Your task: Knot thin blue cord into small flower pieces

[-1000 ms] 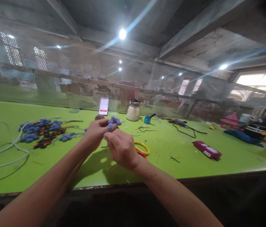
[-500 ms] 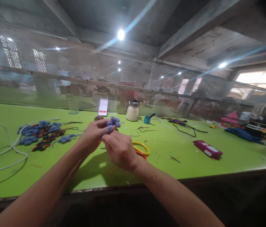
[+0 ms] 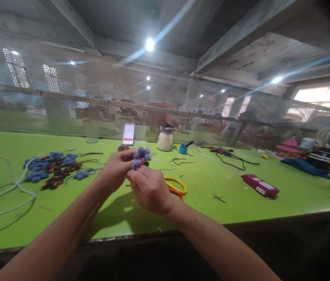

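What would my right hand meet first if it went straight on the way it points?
The right hand would most likely meet the left hand first, close ahead in the picture; the exact depth between them is unclear.

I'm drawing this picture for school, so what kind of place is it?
Probably a craft workshop: a yarn flower is in the left hand, and more flowers lie grouped on a long green table.

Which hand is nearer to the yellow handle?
Right. The right hand is just left of the yellow handle, partly covering it in view; the left hand is farther left, holding the purple flower.
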`<state>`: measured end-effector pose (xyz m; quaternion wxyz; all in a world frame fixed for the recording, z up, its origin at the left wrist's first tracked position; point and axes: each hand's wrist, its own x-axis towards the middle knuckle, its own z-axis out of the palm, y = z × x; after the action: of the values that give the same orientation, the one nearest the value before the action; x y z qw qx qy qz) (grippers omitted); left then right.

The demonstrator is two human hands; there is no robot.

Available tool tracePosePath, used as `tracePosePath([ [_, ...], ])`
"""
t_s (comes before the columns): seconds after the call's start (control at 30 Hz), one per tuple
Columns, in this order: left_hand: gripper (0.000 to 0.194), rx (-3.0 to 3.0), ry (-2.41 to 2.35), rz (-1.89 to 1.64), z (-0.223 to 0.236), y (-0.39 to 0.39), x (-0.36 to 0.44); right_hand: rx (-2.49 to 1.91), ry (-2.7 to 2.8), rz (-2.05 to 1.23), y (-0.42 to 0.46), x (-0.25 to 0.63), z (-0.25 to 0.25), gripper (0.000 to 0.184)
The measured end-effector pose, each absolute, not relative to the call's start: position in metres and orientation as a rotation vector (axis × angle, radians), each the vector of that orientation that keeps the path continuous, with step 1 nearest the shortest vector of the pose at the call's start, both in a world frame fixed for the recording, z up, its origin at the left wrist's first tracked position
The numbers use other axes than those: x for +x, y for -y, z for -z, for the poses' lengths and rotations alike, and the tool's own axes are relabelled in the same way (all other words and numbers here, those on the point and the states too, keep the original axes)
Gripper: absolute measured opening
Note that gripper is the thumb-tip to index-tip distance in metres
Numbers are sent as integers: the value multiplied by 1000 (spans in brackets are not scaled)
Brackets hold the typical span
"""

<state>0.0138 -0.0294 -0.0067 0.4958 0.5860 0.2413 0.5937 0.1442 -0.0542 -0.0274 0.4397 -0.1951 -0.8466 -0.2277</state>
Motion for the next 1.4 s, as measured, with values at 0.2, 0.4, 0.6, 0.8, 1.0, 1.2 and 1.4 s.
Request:
tracePosePath([
  [0.2, 22, 1464, -605, -1467, 6, 30, 13, -481, 2108, 538, 55, 144, 28, 17],
  [0.4, 16, 1537, -626, -1504, 2, 32, 15, -461, 1970, 463, 58, 148, 21, 13],
  [0.6, 14, 1488, -596, -1462, 2, 31, 16, -430, 1854, 412, 61, 156, 9, 13],
  [0.8, 16, 1279, -535, -1375, 3, 27, 10, -385, 1910, 336, 62, 156, 9, 13],
  [1.0, 20, 1211, -557, -1404, 2, 26, 9, -504, 1851, 100, 51, 157, 18, 8],
  [1.2, 20, 1248, -569, -1450, 3, 23, 9, -553, 1601, -261, 44, 158, 19, 7],
  [1.4, 21, 1274, -565, -1428, 5, 22, 10, -424, 1630, -433, 51, 156, 12, 5],
])
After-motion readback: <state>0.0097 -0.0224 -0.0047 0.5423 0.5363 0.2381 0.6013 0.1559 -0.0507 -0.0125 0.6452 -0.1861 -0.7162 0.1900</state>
